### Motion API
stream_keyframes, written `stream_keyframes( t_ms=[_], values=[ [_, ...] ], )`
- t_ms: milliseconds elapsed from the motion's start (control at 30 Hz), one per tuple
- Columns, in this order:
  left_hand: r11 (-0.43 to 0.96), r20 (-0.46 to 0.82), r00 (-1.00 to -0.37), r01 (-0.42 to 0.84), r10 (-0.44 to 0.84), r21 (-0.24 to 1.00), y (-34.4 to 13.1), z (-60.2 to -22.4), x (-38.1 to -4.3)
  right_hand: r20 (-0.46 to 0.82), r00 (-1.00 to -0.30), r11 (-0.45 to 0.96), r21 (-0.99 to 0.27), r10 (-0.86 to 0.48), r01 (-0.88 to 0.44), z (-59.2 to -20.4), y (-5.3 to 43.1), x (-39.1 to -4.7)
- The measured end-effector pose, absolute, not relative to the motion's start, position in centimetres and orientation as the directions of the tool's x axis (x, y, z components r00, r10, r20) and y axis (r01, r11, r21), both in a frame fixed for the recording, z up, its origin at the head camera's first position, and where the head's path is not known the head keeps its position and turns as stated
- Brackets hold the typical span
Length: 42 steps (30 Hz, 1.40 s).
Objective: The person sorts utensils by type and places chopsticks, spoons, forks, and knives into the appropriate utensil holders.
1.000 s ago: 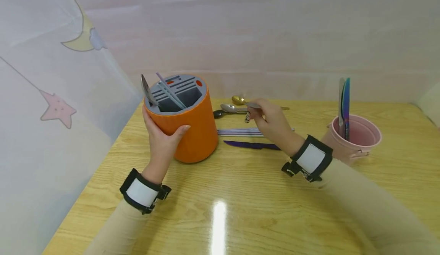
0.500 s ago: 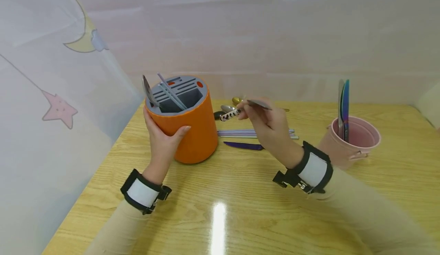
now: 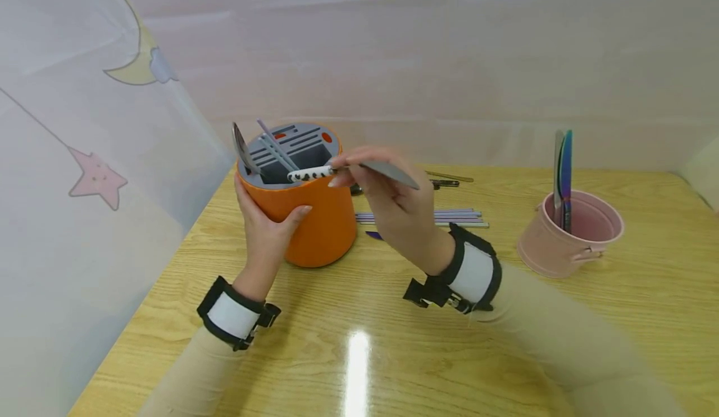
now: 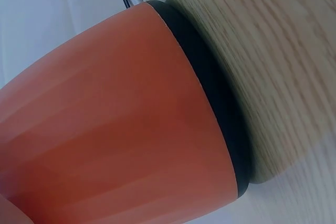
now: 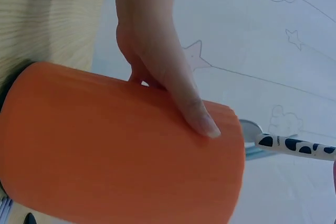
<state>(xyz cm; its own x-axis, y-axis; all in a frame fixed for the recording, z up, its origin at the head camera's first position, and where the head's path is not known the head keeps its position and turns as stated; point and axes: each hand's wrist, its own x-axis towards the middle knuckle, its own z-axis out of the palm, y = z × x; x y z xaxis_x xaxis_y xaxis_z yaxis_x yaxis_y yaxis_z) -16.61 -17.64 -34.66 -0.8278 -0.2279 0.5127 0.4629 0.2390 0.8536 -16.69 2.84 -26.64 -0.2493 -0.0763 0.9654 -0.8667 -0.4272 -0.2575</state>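
My left hand (image 3: 268, 236) grips the side of an orange cutlery holder (image 3: 324, 223), thumb across its front. The holder's grey slotted top bears a spoon (image 3: 240, 145) and pale chopsticks (image 3: 275, 147) leaning in its large compartment. Held by my right hand (image 3: 401, 214) is a piece of cutlery with a cow-print handle (image 3: 309, 174) and a flattened grey metal head (image 3: 393, 172). Its handle end points left and overlaps the holder's near rim in the head view. In the right wrist view the spotted handle (image 5: 302, 146) lies just beyond the holder's top, beside the spoon.
Chopsticks (image 3: 457, 218) lie on the wooden table (image 3: 359, 304) behind my right hand. A purple knife's tip (image 3: 374, 235) and cutlery handles (image 3: 446, 183) show around the hand. A pink bucket (image 3: 553, 248) at right contains upright knives (image 3: 565, 173). A printed cloth hangs behind.
My right hand has moved left, from over the spoons to the holder, turning the cow-print cutlery so its handle points left. My left hand keeps its grip on the holder.
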Motion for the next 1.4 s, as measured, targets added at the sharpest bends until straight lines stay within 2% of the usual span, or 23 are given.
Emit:
stream_keyframes(
  t_ms=[67, 167, 400, 500, 733, 867, 1000, 1133, 1200, 1400],
  values=[
    [0.254, 0.507, -0.831, 0.452, -0.228, 0.855, -17.7, -34.6, -16.6, 0.963, -0.245, -0.365, -0.27, -0.114, -0.891, -26.7, 2.2, -16.8],
    [0.274, 0.488, -0.84, 0.423, -0.237, 0.863, -17.7, -34.6, -16.6, 0.941, -0.284, -0.211, -0.32, -0.184, -0.924, -26.8, 1.0, -17.1],
    [0.322, 0.521, -0.822, 0.442, -0.227, 0.837, -17.9, -35.2, -16.8, 0.787, -0.531, 0.059, -0.542, -0.313, -0.838, -27.0, -1.7, -17.6],
    [0.338, 0.551, -0.806, 0.468, -0.215, 0.816, -18.0, -35.6, -16.8, 0.721, -0.607, 0.168, -0.588, -0.335, -0.791, -27.1, -2.5, -17.6],
    [0.364, 0.52, -0.822, 0.424, -0.229, 0.83, -18.0, -35.6, -16.7, 0.596, -0.696, 0.385, -0.58, -0.401, -0.718, -25.5, -3.3, -17.2],
    [0.394, 0.503, -0.833, 0.393, -0.23, 0.831, -18.1, -35.6, -16.6, 0.522, -0.722, 0.479, -0.54, -0.455, -0.692, -24.7, -3.7, -17.3],
    [0.418, 0.482, -0.843, 0.359, -0.238, 0.835, -18.2, -35.7, -16.6, 0.456, -0.732, 0.505, -0.531, -0.507, -0.68, -24.7, -3.7, -17.4],
    [0.407, 0.446, -0.858, 0.323, -0.256, 0.854, -18.1, -35.7, -16.7, 0.481, -0.708, 0.436, -0.564, -0.517, -0.702, -25.8, -3.1, -17.5],
    [0.396, 0.439, -0.86, 0.319, -0.26, 0.861, -18.1, -35.7, -16.8, 0.55, -0.661, 0.365, -0.557, -0.511, -0.746, -26.7, -2.6, -17.6],
    [0.361, 0.477, -0.847, 0.379, -0.236, 0.852, -18.1, -35.8, -16.9, 0.784, -0.43, 0.169, -0.399, -0.448, -0.901, -29.7, -0.5, -18.0]
  ],
)
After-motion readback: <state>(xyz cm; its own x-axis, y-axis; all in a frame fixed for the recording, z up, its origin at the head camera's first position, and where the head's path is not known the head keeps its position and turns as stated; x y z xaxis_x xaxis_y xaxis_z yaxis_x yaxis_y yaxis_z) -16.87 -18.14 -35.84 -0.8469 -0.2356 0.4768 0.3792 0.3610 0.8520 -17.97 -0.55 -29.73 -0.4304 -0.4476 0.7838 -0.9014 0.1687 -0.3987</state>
